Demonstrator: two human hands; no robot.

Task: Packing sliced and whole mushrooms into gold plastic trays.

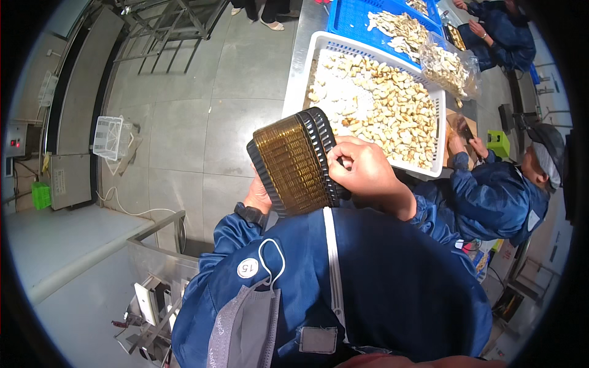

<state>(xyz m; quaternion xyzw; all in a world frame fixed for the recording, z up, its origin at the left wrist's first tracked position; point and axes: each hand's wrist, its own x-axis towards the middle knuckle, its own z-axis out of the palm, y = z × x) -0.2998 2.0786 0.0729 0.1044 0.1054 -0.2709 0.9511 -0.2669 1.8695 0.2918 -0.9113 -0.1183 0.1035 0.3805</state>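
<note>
A stack of nested plastic trays (293, 168), black at the rims and gold inside, is held tilted in front of my chest. My left hand (257, 195) supports it from the left and beneath; most of those fingers are hidden behind the stack. Curled at the right-hand rims is my right hand (368, 172), its thumb and fingers closed on the edge. Just beyond the stack, a white perforated crate (439, 132) holds many small, pale, brown-edged pieces (399, 110) that look like mushrooms.
Behind the white crate stands a blue crate (350, 15) with sliced pieces, and a clear bag (451, 64) of slices leans there. At the right a co-worker (491, 196) handles a knife over a board. Another person (506, 37) works farther back. A metal rack (169, 30) stands far left.
</note>
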